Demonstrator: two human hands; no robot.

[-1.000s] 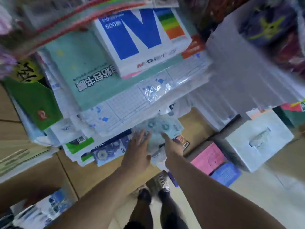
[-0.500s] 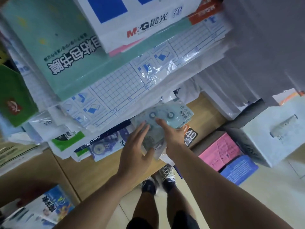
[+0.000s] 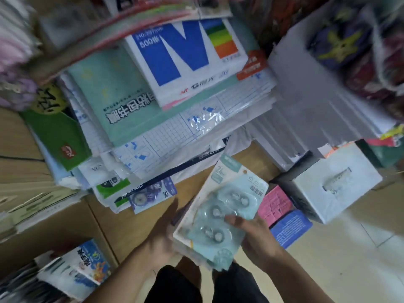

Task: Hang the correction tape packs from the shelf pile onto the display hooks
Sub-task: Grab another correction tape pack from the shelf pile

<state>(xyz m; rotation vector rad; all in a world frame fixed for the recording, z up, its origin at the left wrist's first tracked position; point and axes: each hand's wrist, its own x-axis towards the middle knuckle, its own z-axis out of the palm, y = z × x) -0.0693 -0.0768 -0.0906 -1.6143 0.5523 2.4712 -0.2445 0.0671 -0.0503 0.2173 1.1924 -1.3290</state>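
A stack of pale blue correction tape packs (image 3: 227, 206) is held between both hands, just in front of the shelf edge. My left hand (image 3: 164, 232) cups the stack's left side and underside. My right hand (image 3: 253, 232) grips its right side, thumb on the top pack's blister. The top pack shows several round tape dispensers under clear plastic. Another purple correction tape pack (image 3: 150, 194) lies on the wooden shelf (image 3: 122, 217) under the paper pile. No display hooks are in view.
A tall pile of book covers and a blue-and-white paper ream (image 3: 185, 60) overhangs the shelf. A white box (image 3: 334, 182), pink pad (image 3: 275, 204) and blue pad (image 3: 290, 228) sit at right. Below are my legs and the floor.
Both hands have pulled the blue packs out from under the paper pile, toward me and down. The packs are now clear of the shelf stack.
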